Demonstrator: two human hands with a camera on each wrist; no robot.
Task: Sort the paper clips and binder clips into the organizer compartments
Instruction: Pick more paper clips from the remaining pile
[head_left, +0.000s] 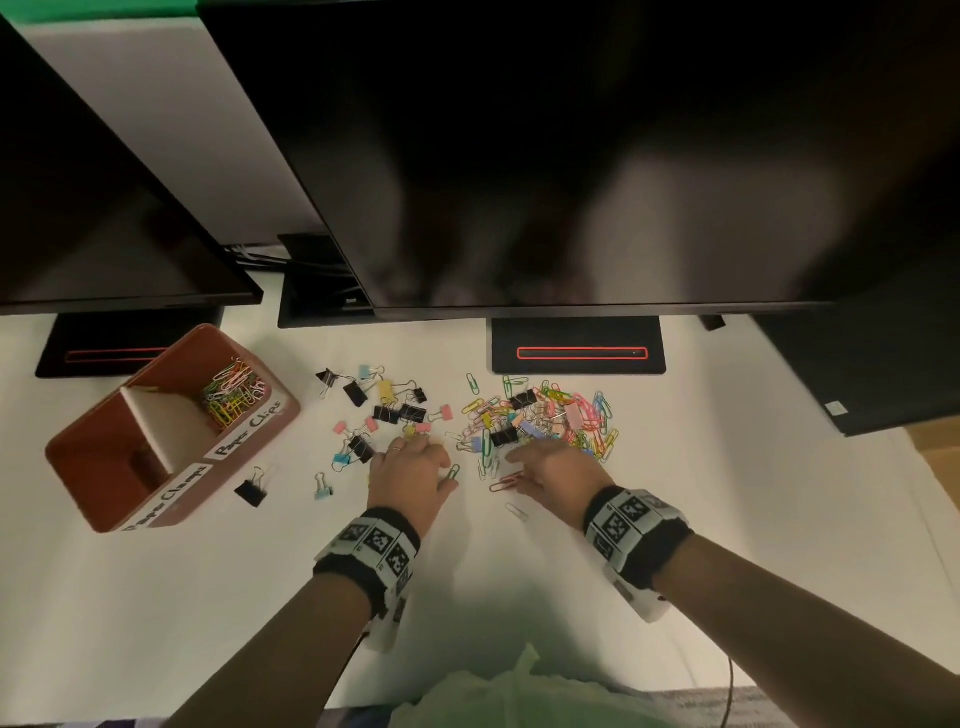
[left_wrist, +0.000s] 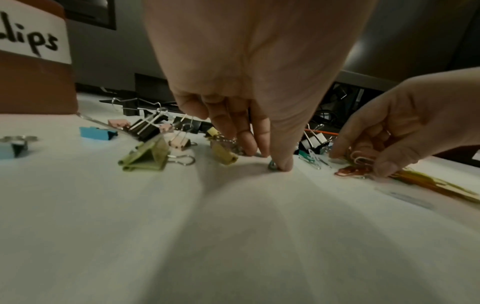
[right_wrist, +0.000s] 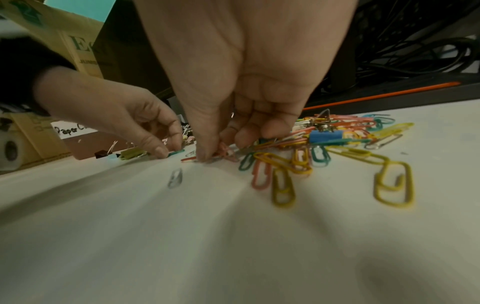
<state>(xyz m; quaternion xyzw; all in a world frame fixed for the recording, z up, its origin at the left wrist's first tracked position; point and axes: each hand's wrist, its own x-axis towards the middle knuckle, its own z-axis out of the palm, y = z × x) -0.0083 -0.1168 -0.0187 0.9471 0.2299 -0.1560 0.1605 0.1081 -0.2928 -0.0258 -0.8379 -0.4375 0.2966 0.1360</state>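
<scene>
Mid-frame, the left hand (head_left: 410, 475) pinches a green wire paper clip (head_left: 453, 472) and the right hand (head_left: 558, 467) pinches red ones (head_left: 506, 482); next, carrying them leftward to the brown two-compartment organizer (head_left: 270, 382).

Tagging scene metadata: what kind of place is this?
Likely an office desk: two dark monitors on stands above a white desktop, cables behind, and a brown organizer labelled for paper clips.
</scene>
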